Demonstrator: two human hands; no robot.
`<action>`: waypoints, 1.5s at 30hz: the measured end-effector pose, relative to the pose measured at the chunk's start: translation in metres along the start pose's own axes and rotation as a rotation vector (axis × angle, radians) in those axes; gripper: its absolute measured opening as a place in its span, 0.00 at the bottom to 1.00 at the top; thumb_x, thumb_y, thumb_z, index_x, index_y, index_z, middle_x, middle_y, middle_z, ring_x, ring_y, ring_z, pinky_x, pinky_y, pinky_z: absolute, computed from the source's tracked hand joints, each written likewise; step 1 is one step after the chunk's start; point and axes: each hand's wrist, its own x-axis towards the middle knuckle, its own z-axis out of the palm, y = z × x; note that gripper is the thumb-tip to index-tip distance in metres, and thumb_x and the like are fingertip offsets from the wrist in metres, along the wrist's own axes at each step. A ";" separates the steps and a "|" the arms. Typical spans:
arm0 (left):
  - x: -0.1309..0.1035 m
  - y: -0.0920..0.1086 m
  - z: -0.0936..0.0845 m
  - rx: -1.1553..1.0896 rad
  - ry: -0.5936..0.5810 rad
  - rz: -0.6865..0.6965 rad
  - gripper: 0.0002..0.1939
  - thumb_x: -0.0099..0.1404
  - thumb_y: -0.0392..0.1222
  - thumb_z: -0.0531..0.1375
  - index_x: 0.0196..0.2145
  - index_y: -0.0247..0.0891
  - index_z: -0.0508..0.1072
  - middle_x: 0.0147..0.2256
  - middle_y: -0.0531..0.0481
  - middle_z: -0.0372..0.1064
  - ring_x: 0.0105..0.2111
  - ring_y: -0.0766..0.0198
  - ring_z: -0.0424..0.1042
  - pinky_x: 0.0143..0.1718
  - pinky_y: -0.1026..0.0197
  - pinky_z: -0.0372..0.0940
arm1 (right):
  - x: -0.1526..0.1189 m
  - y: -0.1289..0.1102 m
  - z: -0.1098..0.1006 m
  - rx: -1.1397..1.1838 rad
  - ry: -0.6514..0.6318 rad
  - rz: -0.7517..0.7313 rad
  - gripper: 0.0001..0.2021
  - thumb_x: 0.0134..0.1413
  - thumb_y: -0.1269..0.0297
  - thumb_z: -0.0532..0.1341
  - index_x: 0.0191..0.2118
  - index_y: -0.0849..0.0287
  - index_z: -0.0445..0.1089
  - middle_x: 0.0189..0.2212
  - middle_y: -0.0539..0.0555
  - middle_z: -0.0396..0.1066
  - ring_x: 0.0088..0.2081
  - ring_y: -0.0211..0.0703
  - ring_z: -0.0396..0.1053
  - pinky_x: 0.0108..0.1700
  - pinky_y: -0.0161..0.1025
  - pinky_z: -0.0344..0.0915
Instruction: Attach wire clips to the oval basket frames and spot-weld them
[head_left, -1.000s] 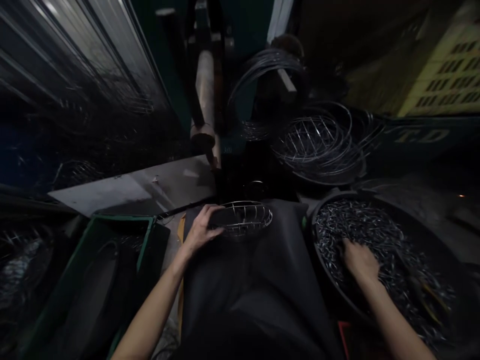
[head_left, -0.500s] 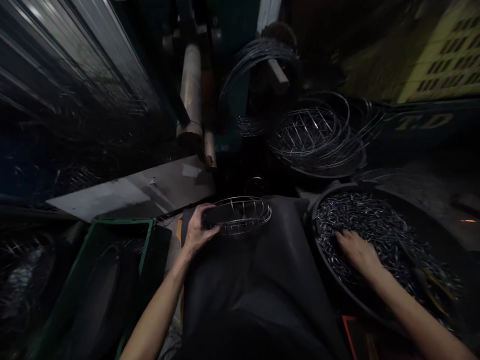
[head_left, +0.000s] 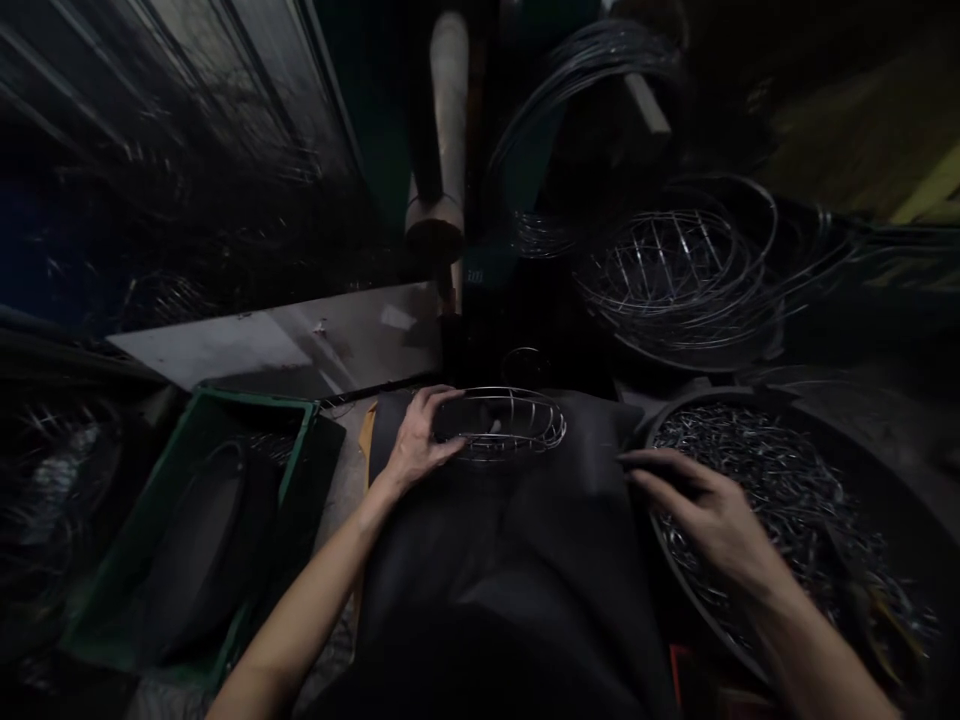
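My left hand (head_left: 424,437) grips the left side of a shallow round wire basket (head_left: 514,440), its fingers on the upper rim and the thumb lower down. The basket stands tilted over a dark apron (head_left: 517,520) across my lap. My right hand (head_left: 701,505) is above the near rim of a round black tub (head_left: 701,608). Thumb and forefinger come close together in a pinch; whatever is between them is too small and dark to make out. Short shiny metal pieces (head_left: 757,470) heap up inside the tub.
Ahead stands a machine with a pale cylindrical arm (head_left: 450,120). Coiled wire (head_left: 592,50) hangs right of it, above a heap of wire rings and grids (head_left: 675,265). A green crate (head_left: 180,430) lies left, below a grey metal sheet (head_left: 360,345).
My right hand has come up out of the metal pieces and moved left towards the apron. My left hand still holds the wire basket. The view has shifted.
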 end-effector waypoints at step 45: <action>0.022 0.012 -0.002 0.091 0.041 0.064 0.23 0.56 0.39 0.61 0.50 0.42 0.65 0.48 0.45 0.60 0.50 0.54 0.62 0.51 0.50 0.61 | 0.125 -0.139 0.014 0.231 0.216 -0.673 0.09 0.56 0.65 0.58 0.41 0.52 0.72 0.36 0.46 0.76 0.31 0.32 0.73 0.29 0.33 0.55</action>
